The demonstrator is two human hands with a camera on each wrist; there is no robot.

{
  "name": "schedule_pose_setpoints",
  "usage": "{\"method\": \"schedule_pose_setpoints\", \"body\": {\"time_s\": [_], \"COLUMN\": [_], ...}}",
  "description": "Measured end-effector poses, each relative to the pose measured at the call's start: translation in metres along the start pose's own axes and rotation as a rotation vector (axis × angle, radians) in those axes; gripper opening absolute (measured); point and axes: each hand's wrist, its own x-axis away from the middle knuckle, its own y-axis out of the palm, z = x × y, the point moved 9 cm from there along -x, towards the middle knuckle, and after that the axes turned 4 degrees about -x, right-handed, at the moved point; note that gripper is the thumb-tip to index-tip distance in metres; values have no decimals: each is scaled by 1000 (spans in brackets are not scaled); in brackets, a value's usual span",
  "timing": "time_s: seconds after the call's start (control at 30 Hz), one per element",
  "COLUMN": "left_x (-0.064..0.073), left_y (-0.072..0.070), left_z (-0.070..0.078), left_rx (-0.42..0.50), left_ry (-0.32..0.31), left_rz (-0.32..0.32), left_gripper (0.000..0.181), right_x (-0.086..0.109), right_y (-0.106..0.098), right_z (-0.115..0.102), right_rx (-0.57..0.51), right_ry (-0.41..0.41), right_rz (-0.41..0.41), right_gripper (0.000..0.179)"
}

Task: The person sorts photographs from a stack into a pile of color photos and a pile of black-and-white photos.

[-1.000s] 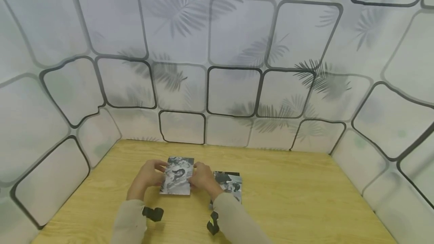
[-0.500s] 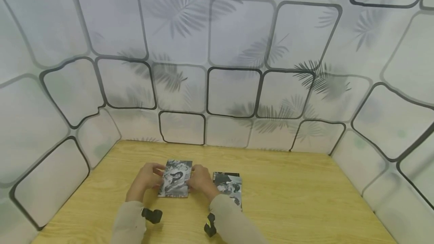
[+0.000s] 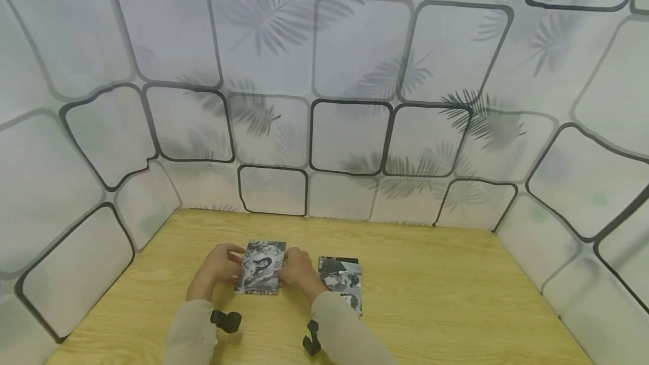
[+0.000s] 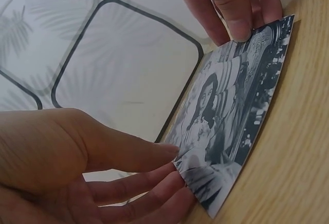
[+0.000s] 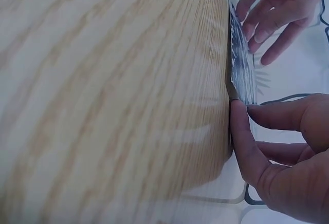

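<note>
A black-and-white photo (image 3: pixel 261 268) of a long-haired person lies close over the wooden table, left of centre. My left hand (image 3: pixel 221 266) is at its left edge; in the left wrist view the thumb (image 4: pixel 133 152) overlaps that edge, the other fingers lower beside it. From the opposite side my right hand (image 3: pixel 298 270) holds the photo, and the right wrist view shows its thumb and index finger (image 5: pixel 244 136) pinching a slightly bent corner. Right of that hand, more black-and-white photos (image 3: pixel 347 280) lie overlapping, partly hidden by the right forearm.
The wooden table (image 3: pixel 446 286) reaches back to a curtain (image 3: pixel 350 137) patterned with rounded squares and leaves, which also hangs on both sides. Dark wrist devices (image 3: pixel 226 321) sit at both cuffs.
Both hands have brought the photo lower and slightly nearer and to the left, down toward the table. The overlapping photos on the right have stayed where they were.
</note>
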Motion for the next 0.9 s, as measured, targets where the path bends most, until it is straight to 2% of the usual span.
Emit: {"method": "schedule_pose_setpoints", "body": {"time_s": [0.43,0.67,0.9], "left_x": [-4,-4,-1], "left_y": [-1,-2,-4], "left_z": [-5,-4,-3], "left_rx": [-36,-36,-81], "left_ry": [-29,-18,-14], "left_rz": [9,10,9], "left_gripper": [52,51,50], "right_x": [1,0,3], "right_y": [1,2,0], "right_z": [-3,-3,-5], "right_rx": [6,-24,41], "right_ry": [-14,-22,-39], "right_rz": [-20,-34,-30], "right_gripper": [30,38,34]}}
